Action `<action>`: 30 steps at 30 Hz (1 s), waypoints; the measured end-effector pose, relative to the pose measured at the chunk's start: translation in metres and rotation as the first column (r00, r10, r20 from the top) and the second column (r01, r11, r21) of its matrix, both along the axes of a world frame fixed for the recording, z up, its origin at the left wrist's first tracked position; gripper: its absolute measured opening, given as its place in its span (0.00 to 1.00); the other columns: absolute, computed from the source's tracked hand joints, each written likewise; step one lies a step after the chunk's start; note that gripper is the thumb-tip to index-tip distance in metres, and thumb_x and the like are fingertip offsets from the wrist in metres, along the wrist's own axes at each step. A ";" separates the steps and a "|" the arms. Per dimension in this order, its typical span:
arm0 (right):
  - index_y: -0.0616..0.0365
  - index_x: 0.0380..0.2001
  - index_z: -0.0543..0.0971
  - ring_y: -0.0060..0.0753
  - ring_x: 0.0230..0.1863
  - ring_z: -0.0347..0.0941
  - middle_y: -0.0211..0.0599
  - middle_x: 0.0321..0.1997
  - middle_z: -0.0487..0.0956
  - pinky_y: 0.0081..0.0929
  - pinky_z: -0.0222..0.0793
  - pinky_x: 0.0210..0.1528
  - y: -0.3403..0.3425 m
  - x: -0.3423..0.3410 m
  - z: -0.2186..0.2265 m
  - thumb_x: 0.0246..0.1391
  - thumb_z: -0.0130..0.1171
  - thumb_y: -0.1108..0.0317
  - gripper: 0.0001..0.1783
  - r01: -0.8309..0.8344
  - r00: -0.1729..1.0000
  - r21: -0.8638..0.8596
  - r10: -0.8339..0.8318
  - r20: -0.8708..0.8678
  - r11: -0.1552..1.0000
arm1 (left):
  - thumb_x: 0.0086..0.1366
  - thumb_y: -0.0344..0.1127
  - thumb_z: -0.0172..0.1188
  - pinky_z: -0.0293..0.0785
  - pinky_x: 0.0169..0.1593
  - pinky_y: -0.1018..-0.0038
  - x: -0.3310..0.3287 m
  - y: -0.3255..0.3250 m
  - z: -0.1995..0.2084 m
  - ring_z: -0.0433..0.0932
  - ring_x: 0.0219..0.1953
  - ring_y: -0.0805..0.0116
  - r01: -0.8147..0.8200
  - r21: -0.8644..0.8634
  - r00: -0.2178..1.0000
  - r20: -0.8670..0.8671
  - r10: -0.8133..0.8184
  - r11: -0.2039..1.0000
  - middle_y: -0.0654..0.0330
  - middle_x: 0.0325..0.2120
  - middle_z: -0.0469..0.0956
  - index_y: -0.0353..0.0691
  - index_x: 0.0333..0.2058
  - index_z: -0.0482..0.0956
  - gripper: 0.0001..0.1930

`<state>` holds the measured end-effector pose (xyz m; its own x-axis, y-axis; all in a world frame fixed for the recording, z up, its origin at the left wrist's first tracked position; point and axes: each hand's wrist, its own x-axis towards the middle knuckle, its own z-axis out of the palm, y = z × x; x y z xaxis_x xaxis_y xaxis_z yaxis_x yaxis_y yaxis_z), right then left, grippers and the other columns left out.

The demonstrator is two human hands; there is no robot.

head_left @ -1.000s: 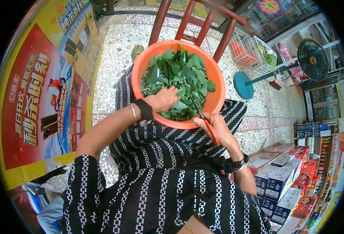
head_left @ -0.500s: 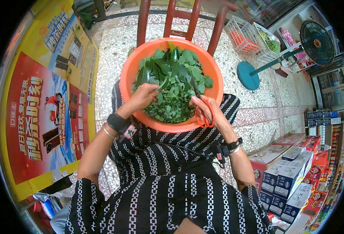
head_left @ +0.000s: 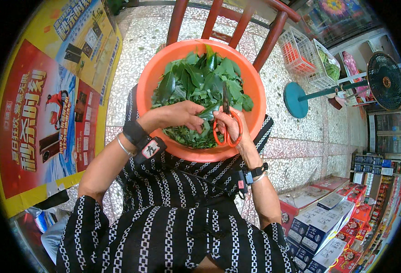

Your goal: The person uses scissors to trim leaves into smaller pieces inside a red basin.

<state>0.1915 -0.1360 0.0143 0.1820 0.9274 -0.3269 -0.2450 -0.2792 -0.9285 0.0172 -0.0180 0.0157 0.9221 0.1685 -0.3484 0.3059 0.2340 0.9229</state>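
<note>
An orange plastic basin (head_left: pixel 143 93) rests on my lap, with large whole green leaves (head_left: pixel 187 79) at its far side and small cut leaf pieces (head_left: pixel 196 139) at its near side. My left hand (head_left: pixel 187 116) is closed over the near part of the basin, pinching a green leaf (head_left: pixel 209 111) that points toward the right hand. Scissors (head_left: pixel 226 102) with orange-red handles are gripped in my right hand (head_left: pixel 232 125), their dark blades pointing away from me over the leaves. Whether the blades touch the held leaf is hard to make out.
Beyond the basin stands a reddish wooden chair (head_left: pixel 241 27). A green pedestal fan (head_left: pixel 296 100) and white crates (head_left: pixel 298 52) are at the right. Stacked cartons (head_left: pixel 316 223) fill the lower right. A yellow and red poster panel (head_left: pixel 50 113) runs along the left.
My left hand has moved right and closer to the scissors, a leaf in its fingers. The scissors now point more upright, and the right hand has shifted slightly left. The view has tilted a little.
</note>
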 end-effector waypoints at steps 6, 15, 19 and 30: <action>0.58 0.23 0.71 0.15 0.13 0.60 0.22 0.14 0.66 0.15 0.59 0.18 -0.001 -0.004 -0.002 0.53 0.58 0.71 0.08 0.038 0.999 -0.003 -0.038 0.010 0.999 | 0.69 0.52 0.46 0.60 0.35 0.82 -0.004 0.012 -0.008 0.61 0.29 0.82 -0.205 -0.166 0.978 -0.086 0.192 0.965 0.72 0.30 0.70 0.34 0.46 0.76 0.24; 0.60 0.25 0.73 0.16 0.14 0.63 0.24 0.15 0.68 0.15 0.59 0.18 0.001 -0.013 -0.001 0.53 0.57 0.70 0.06 0.054 0.992 0.018 -0.056 0.113 0.998 | 0.67 0.46 0.51 0.69 0.40 0.81 -0.003 -0.007 -0.001 0.75 0.33 0.77 -0.234 -0.248 0.966 0.053 0.254 0.940 0.64 0.33 0.79 0.33 0.43 0.78 0.19; 0.60 0.27 0.74 0.17 0.14 0.63 0.25 0.15 0.68 0.15 0.59 0.18 0.000 -0.015 0.001 0.54 0.57 0.70 0.05 0.078 0.981 0.024 -0.081 0.174 0.997 | 0.66 0.38 0.54 0.72 0.37 0.78 -0.003 -0.007 -0.008 0.76 0.29 0.75 -0.230 -0.123 0.971 0.039 0.237 0.965 0.62 0.27 0.79 0.33 0.35 0.79 0.13; 0.59 0.30 0.75 0.12 0.13 0.61 0.20 0.14 0.68 0.14 0.57 0.15 -0.003 -0.016 0.021 0.55 0.59 0.63 0.10 -0.067 0.921 -0.146 0.117 0.373 0.987 | 0.60 0.33 0.56 0.69 0.26 0.74 -0.002 -0.007 0.002 0.73 0.20 0.76 -0.170 0.456 0.984 0.025 0.179 0.874 0.63 0.14 0.75 0.34 0.26 0.79 0.09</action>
